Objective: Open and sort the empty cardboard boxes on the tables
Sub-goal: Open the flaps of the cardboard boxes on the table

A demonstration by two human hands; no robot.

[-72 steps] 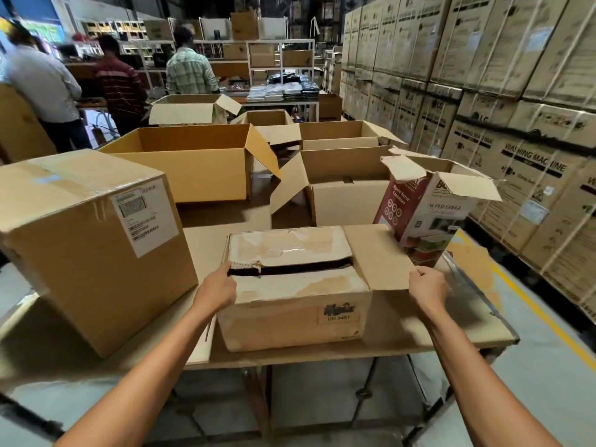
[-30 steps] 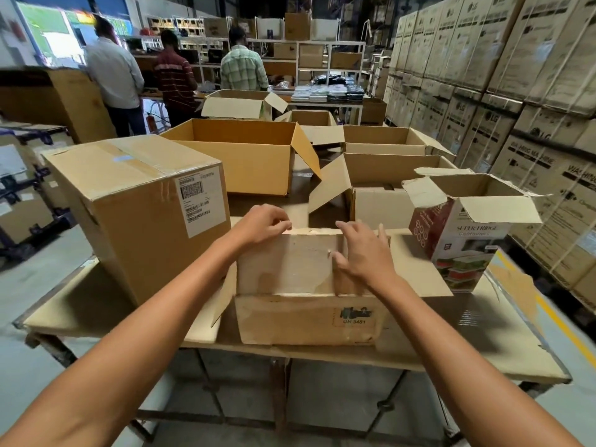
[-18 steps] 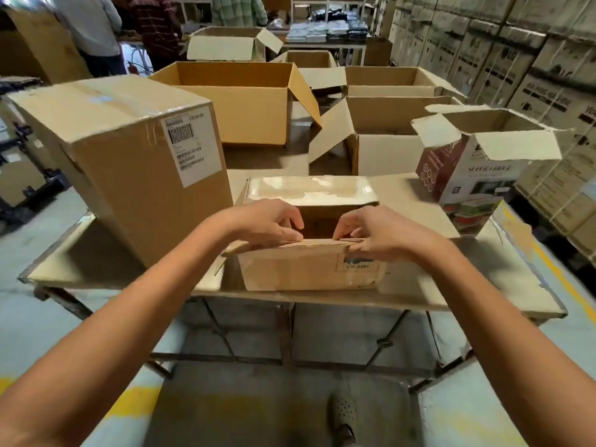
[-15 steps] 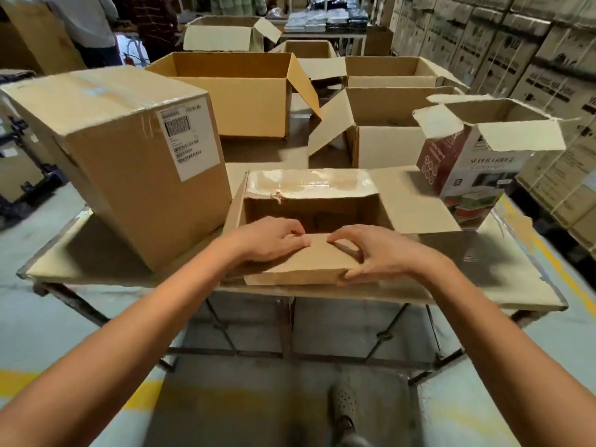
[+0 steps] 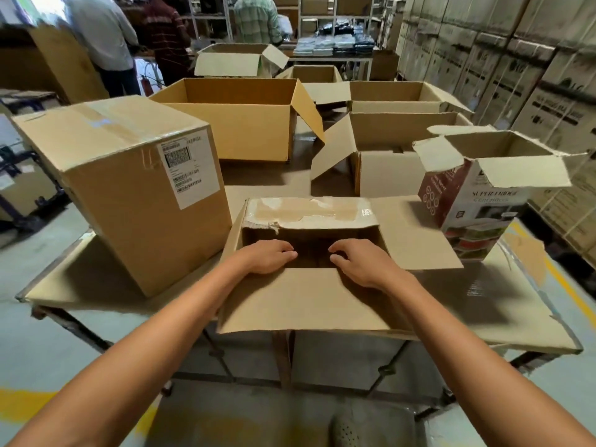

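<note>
Near flap (image 5: 306, 301) of small box (image 5: 309, 212) now folded outward, left hand (image 5: 266, 257) and right hand (image 5: 359, 261) grip its fold, fingers curled together

Grey concrete flr (image 5: 38, 350), shelving (image 5: 300, 14) at bk

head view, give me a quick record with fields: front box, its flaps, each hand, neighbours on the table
front box: small brown cardboard box, open, at the table's near edge
near flap: folded out toward the person
far flap: bears torn tape
right flap: lies flat on the table
left hand: fingers curled on the near rim
right hand: the same, beside it
left neighbour: large sealed brown cardboard box with a white label
right neighbour: maroon and white printed carton, flaps open
</note>
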